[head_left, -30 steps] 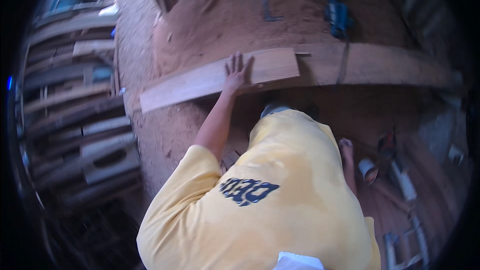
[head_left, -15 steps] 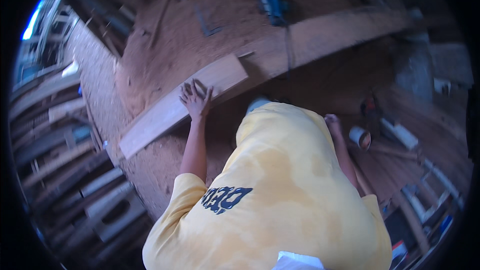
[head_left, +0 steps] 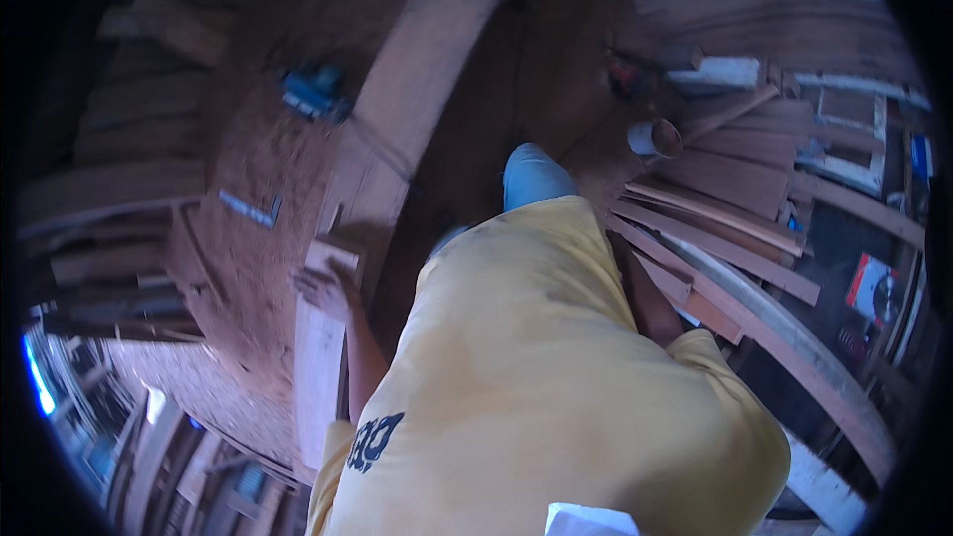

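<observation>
My left hand (head_left: 330, 290) rests on the end of a pale wooden plank (head_left: 320, 357), its fingers spread over the upper face and not wrapped around it. The plank lies along the left end of a long, wide wooden board (head_left: 422, 60), part of it hidden by my arm and shirt. Of my right arm, only the forearm (head_left: 643, 293) shows beside my yellow shirt; the shirt hides the hand.
A blue power tool (head_left: 316, 94) with a cord and a metal square (head_left: 250, 208) lie on the dusty surface at left. To the right are a pail (head_left: 655, 139), a red tool (head_left: 622, 74), stacked planks (head_left: 715, 228) and a boxed saw blade (head_left: 874, 288).
My view has swung to the right, so the board and plank now run steeply. My left hand stays on the plank, nearer its end. My right hand has gone out of sight.
</observation>
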`<state>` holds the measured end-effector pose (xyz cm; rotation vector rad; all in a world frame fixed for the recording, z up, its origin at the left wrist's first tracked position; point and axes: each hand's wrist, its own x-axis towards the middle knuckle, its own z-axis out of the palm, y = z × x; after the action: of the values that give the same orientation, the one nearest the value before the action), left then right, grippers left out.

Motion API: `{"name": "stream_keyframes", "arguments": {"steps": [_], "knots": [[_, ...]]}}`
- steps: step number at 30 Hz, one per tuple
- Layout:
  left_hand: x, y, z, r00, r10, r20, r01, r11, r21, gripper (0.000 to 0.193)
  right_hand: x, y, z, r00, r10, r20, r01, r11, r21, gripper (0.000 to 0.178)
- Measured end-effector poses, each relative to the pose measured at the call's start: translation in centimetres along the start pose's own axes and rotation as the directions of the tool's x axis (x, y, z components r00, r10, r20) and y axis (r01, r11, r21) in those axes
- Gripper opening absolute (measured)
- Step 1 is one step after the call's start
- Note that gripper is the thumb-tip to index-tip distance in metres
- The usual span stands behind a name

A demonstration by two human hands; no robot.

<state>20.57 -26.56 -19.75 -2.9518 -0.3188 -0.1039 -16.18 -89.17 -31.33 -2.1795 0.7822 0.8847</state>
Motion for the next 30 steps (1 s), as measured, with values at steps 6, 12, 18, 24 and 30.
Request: {"name": "stream_keyframes", "arguments": {"steps": [6, 12, 18, 24, 30], "knots": [[-2.2, 4.7, -0.1, 0.955, -0.294, 0.036, 0.297, 0.949, -0.106, 0.089, 8.4, -1.3, -9.8, 0.951, 0.310, -0.004, -0.207, 0.644, 0.737, 0.029], [-4.1, 14.4, -4.4, 0.922, -0.321, 0.216, 0.376, 0.874, -0.307, 0.087, 25.2, 3.3, -21.3, 0.928, 0.368, -0.064, -0.221, 0.679, 0.700, 0.032], [3.5, 28.3, -9.9, 0.466, -0.174, 0.868, 0.855, 0.342, -0.390, 0.085, 45.3, 14.8, -25.8, 0.901, 0.390, -0.189, -0.230, 0.800, 0.554, 0.064], [9.0, 30.9, -12.9, 0.312, -0.602, 0.735, 0.941, 0.302, -0.151, 0.066, 58.8, 25.7, -29.9, 0.908, 0.417, -0.026, -0.225, 0.540, 0.811, 0.056], [12.4, 41.2, -13.8, 0.586, -0.408, 0.700, 0.809, 0.243, -0.535, 0.023, 68.1, 29.8, -31.9, 0.891, 0.423, 0.163, -0.247, 0.150, 0.957, 0.045]]}}
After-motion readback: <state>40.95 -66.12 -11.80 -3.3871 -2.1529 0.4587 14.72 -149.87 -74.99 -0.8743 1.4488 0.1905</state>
